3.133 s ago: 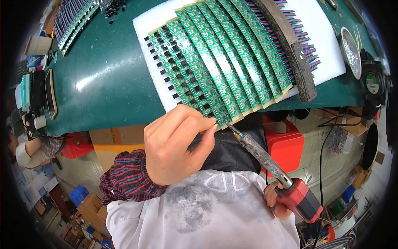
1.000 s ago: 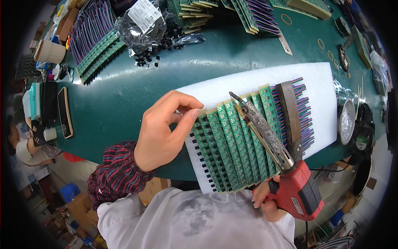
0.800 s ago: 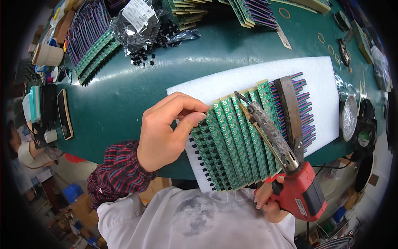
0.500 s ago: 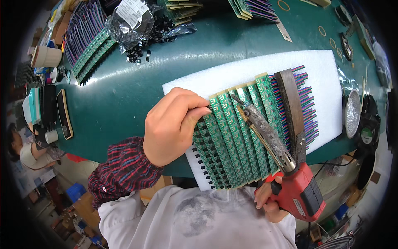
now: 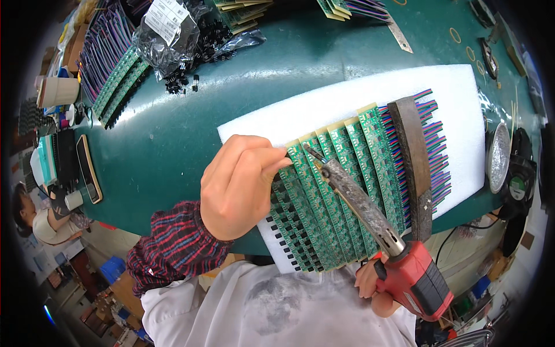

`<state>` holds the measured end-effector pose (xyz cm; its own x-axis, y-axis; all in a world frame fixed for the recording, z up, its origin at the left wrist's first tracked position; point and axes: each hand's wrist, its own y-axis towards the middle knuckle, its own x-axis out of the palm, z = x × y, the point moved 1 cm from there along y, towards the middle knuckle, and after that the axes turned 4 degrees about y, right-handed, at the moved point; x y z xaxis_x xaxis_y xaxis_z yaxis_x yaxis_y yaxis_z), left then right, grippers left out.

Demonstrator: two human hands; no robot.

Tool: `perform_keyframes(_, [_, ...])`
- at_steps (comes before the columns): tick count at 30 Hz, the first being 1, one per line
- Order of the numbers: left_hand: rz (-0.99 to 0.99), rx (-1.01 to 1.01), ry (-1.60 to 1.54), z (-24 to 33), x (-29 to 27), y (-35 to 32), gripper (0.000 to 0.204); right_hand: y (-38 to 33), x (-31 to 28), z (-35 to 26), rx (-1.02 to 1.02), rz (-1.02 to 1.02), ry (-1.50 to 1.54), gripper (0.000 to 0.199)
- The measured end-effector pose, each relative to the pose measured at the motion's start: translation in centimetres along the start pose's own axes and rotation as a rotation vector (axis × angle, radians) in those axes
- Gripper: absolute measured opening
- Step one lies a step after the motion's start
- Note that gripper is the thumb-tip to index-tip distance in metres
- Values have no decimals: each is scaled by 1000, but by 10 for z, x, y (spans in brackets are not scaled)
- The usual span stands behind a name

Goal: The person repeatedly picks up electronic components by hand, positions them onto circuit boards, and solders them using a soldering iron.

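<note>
My left hand (image 5: 237,188) is closed in a pinch at the upper left end of a row of green circuit board strips (image 5: 342,194). What its fingertips hold is hidden. In my right hand (image 5: 370,283) is a red-handled soldering gun (image 5: 413,277); its dark tip reaches over the strips, a little right of my left fingertips. The strips overlap side by side on a white foam sheet (image 5: 457,95). Small black components (image 5: 289,228) line the left strips. A dark bar (image 5: 409,150) lies across the coloured wires (image 5: 437,151) at the strips' right.
On the green table (image 5: 156,168), a plastic bag (image 5: 173,49) and loose black parts lie at the back left, beside more wired strips (image 5: 115,87). A phone (image 5: 89,169) rests at the left edge. A metal dish (image 5: 499,157) stands right of the foam. Another person (image 5: 52,222) is far left.
The soldering gun's tip has moved left along the strips' upper ends, closer to my left fingertips. My left hand stays pinched, slightly lower in view. The whole view has shifted a little.
</note>
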<state>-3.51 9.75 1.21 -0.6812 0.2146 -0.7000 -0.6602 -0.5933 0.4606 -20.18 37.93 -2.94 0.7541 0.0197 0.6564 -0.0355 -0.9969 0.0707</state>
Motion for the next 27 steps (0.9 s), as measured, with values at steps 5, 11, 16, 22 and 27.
perform_keyframes(5, [-13,-20,-18,0,-1,0,18,-1,-12,-3,122,-174,-325,33])
perform_keyframes(11, [-15,-48,-24,-1,-2,0,16,-13,-4,8,69,-26,-199,32])
perform_keyframes(16, [-20,-62,-26,-2,-2,-1,16,-22,11,8,101,120,-310,37])
perform_keyframes(22, [-13,-42,-18,-3,-1,-1,16,-14,19,-2,229,229,-335,23])
perform_keyframes(27, [-17,-50,-12,-2,-1,-1,16,-17,28,-7,250,360,-586,25])
